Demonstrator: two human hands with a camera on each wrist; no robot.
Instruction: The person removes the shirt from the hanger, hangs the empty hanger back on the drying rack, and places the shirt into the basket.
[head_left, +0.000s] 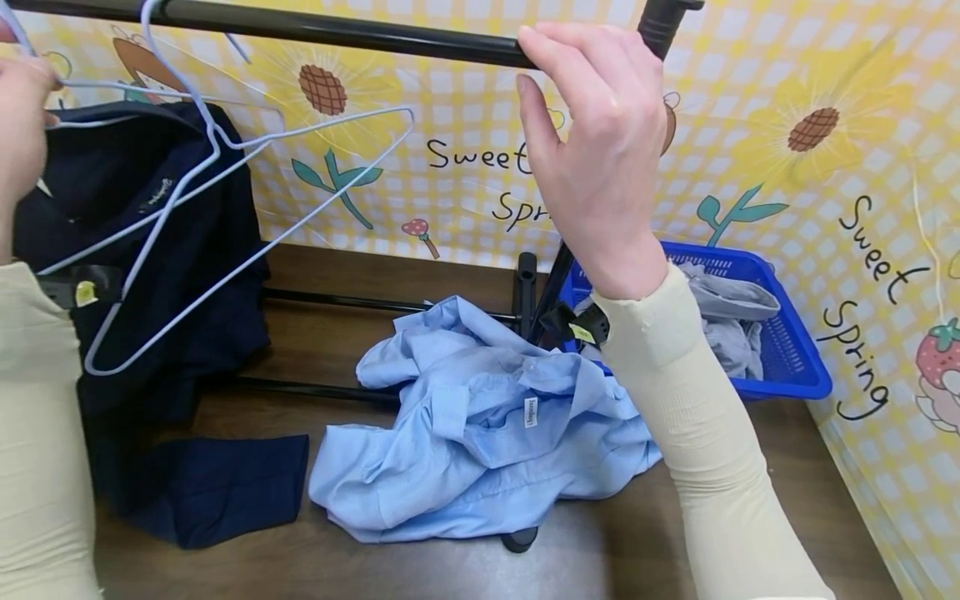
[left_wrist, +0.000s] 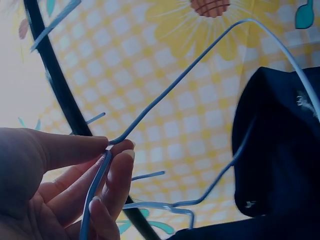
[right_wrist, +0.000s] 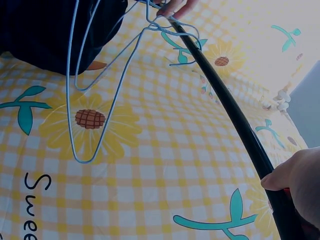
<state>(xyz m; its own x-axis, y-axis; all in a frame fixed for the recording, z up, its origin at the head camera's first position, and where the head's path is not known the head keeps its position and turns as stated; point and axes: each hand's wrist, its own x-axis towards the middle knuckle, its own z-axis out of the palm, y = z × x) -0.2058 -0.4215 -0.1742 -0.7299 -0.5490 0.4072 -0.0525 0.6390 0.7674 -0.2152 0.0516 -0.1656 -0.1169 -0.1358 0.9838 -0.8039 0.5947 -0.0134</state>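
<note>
My left hand (head_left: 26, 125) is at the left edge of the head view. In the left wrist view its thumb and fingers pinch the wire of a light-blue hanger (left_wrist: 160, 95). Several such hangers cluster near the black rail (head_left: 337, 29); one bare hanger (head_left: 247, 258) dangles in front. A navy garment (head_left: 202, 308) hangs behind it, with a small light mark at its neck. My right hand (head_left: 603, 142) grips the rail near its right end, fingers over the top and thumb beneath.
A crumpled light-blue shirt (head_left: 405, 475) lies on the brown surface (head_left: 615, 542) below the rail, over the rack's lower bars (head_left: 322, 387). At right stands a blue basket (head_left: 813, 379) with grey clothes (head_left: 735, 333). A checked, flower-printed sheet (head_left: 465, 200) covers the wall behind.
</note>
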